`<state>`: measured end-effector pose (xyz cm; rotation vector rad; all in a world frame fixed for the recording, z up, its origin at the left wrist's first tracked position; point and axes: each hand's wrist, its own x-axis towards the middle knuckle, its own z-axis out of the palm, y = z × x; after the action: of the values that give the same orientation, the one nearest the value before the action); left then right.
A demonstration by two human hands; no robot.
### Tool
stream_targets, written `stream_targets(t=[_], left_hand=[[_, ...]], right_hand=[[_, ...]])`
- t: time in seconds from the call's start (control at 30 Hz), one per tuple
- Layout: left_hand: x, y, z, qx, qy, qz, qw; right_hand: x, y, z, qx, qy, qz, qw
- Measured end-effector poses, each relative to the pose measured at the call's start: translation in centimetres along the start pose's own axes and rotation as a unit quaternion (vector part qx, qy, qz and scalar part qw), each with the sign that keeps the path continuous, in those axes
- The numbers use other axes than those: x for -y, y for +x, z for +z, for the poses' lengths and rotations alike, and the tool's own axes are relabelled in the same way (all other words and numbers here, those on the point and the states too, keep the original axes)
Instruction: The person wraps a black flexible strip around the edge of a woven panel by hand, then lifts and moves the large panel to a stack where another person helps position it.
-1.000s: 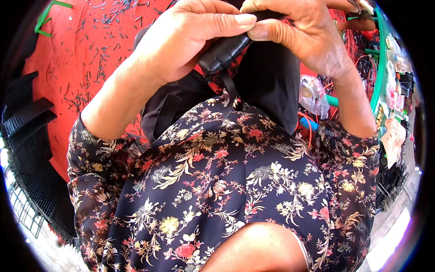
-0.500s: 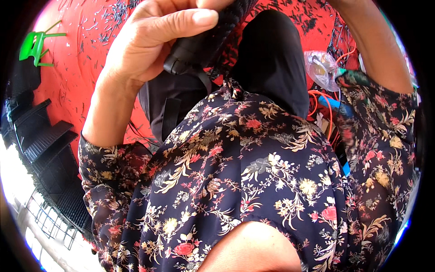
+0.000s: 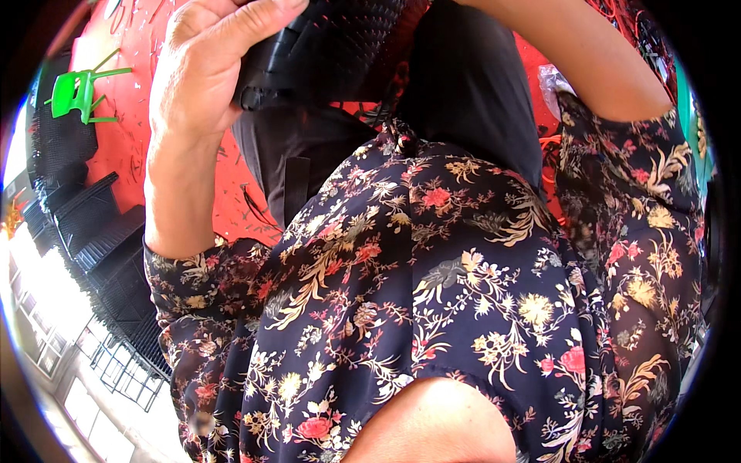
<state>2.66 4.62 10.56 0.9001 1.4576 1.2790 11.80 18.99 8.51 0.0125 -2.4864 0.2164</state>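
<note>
My left hand (image 3: 202, 65) is closed on the edge of a black woven piece (image 3: 324, 58), with the thumb lying over its top. The piece looks like plaited plastic strips, with a rolled rim at its lower left corner. Its upper part runs out of the picture, so I cannot tell its whole shape. It hangs over my lap, above my dark trousers (image 3: 478, 100). From the right, my right forearm (image 3: 571, 54) reaches up and inward past the top edge. The right hand itself is out of sight.
A small green plastic chair (image 3: 75, 94) stands on the red floor (image 3: 116, 147) at the left. Dark woven pieces (image 3: 104, 231) are heaped along the left side. Scraps of black strip litter the floor. A clear plastic bag (image 3: 551, 86) lies right of my knee.
The woven piece has turned and shifted left, showing more of its plaited face. My left hand moved left with it, still gripping. My right forearm swung inward. The whole view has shifted slightly.
</note>
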Motion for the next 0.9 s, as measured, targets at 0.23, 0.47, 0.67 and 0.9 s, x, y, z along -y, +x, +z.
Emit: stream_targets(t=[0.23,0.47,0.67,0.9], left_hand=[[2.4,1.9,-5.8,0.069,-0.089,0.014,0.994],[2.5,1.5,-7.6,0.113,-0.017,0.017,0.993],[1.6,1.4,-6.9,0.065,-0.031,0.016,0.997],[1.9,0.6,-8.0,0.042,-0.096,0.020,0.994]], right_hand=[[-3.2,0.9,1.3,-0.049,0.084,-0.090,0.991],[-2.5,1.3,3.0,-0.055,0.058,-0.079,0.994],[-2.1,1.9,2.5,-0.067,0.021,-0.061,0.996],[-1.2,1.9,2.4,-0.080,0.003,-0.050,0.996]])
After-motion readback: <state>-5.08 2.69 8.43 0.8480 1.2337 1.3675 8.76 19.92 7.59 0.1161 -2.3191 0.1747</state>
